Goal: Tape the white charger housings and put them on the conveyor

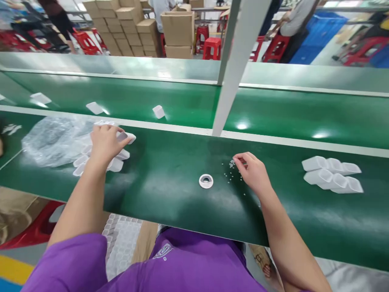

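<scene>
On the left of the green bench, my left hand (105,142) is closed around the edge of a white plastic cup (122,137). More of these white cups (115,164) lie in a group under and beside that hand. My right hand (252,172) has its thumb and fingertips pinched together at a small scatter of tiny whitish pieces (231,164). Whatever is between those fingertips is too small to make out. A white ring (206,181) with a dark centre lies flat between my hands.
Clear plastic bag (57,140) lies crumpled left of the cups. Two rows of white cups (331,176) stand at the right. Beyond a pale rail, a green conveyor (127,91) carries several white cups (158,112). A grey post (232,65) rises at the rail. People, cartons and red stools are behind.
</scene>
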